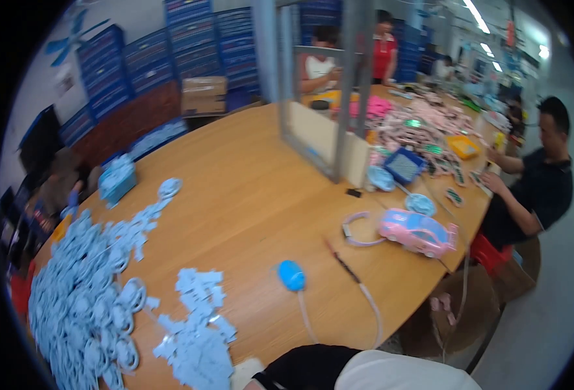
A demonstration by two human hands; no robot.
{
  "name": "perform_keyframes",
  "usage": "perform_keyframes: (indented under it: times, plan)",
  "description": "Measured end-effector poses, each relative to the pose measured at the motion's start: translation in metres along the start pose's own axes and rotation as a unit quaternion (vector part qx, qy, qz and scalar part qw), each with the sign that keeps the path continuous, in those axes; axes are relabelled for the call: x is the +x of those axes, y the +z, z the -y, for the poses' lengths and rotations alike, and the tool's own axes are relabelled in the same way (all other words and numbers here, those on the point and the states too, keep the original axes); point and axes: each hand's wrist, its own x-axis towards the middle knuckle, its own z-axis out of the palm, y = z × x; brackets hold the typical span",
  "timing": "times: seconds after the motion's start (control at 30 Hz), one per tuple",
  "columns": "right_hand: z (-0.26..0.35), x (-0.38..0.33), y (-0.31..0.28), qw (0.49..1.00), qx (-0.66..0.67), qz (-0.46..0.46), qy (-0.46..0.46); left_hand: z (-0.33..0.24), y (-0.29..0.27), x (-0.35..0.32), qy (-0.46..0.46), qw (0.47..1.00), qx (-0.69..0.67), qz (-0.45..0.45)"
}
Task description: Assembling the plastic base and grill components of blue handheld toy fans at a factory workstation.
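1. Lower edge: black-and-white clothing (400, 372), presumably the wearer's; left hand and right hand out of sight; grip unseen, cannot tell if released or clenched.
2. Just left of it: small light-blue pieces (199, 364) heaped on the table (248, 195), nearest the wearer; bigger heap of light-blue rounded parts (82, 305) farther left.
3. Step in hand: no handling shows, reads as idle; a next move would call for a hand over the table, then picking one piece out of the overlap.
4. Mid-table: blue rounded thing with a cord (292, 276); thin corded tool (343, 261), tip away from wearer; pale ring (347, 229) beside pink toy car (419, 233), contact unclear.
5. Farther: light-blue bin (118, 188) at left; metal frame (348, 97); heaped pink parts (423, 120) past it; co-worker (540, 175) in dark shirt at right, held item too blurred.
6. Back: stacked blue crates (147, 62); crate markings too small to read; no legible brand, label or writing anywhere.
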Motion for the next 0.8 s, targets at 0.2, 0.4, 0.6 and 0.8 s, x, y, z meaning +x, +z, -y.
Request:
perform_keyframes:
  times: [0.2, 0.4, 0.6, 0.8]
  plan:
    - [-0.026, 0.002, -0.02, 0.983, -0.116, -0.066, 0.123, -0.031, -0.009, -0.001, -0.137, 0.988, 0.057, -0.029]
    - [0.012, 0.017, -0.083, 0.961, -0.093, -0.156, 0.207, 0.027, -0.041, -0.042, -0.175, 0.977, -0.114, -0.053]
    - [0.044, 0.098, -0.23, 0.963, 0.067, -0.254, -0.058, 0.109, -0.025, -0.085, -0.183, 0.976, -0.106, -0.054]
    - [0.02, 0.096, -0.215, 0.902, -0.193, -0.382, 0.064, 0.165, -0.005, -0.11, -0.367, 0.908, -0.198, -0.038]
